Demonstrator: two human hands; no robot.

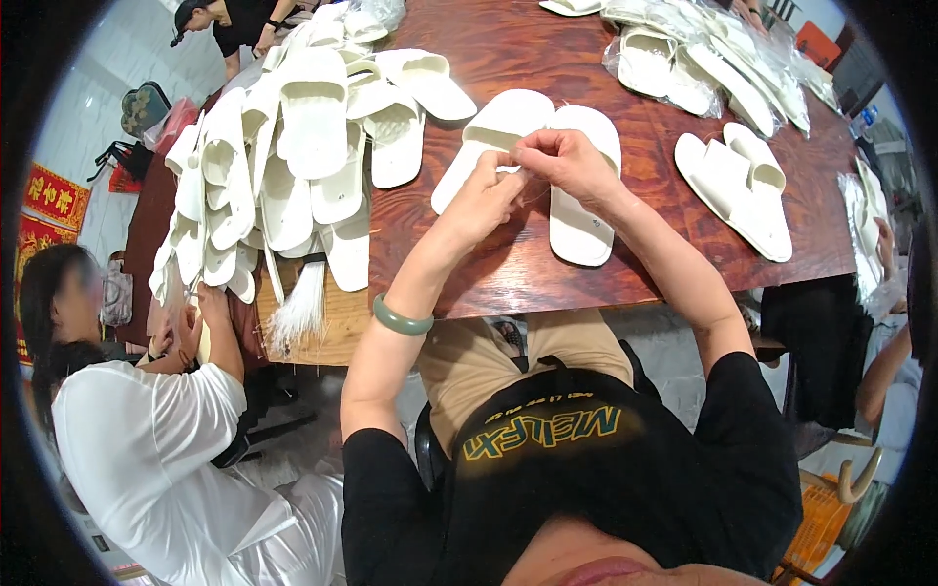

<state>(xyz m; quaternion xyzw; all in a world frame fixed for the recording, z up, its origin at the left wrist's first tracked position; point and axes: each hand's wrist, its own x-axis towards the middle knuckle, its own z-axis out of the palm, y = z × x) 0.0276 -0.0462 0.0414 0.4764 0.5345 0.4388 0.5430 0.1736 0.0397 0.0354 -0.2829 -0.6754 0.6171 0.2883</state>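
Observation:
My left hand (486, 200) and my right hand (569, 168) meet fingertip to fingertip above two white slippers. Both are closed in a pinch. What they hold is too fine to make out; a faint thin strand seems to show below the fingers. Under my left hand lies one slipper (500, 115), tilted on the wood. The other slipper (582, 234) lies toe away from me, partly covered by my right hand and wrist. Off to the right, a pair of white slippers (735, 190) rests together on the table.
A large heap of white slippers (313, 107) covers the table's left side. Beside it lies a banded bundle of white strands (298, 311). Slippers in clear bags (684, 63) are piled at the far right of the wooden table (430, 264). A person in white (147, 439) works at my left.

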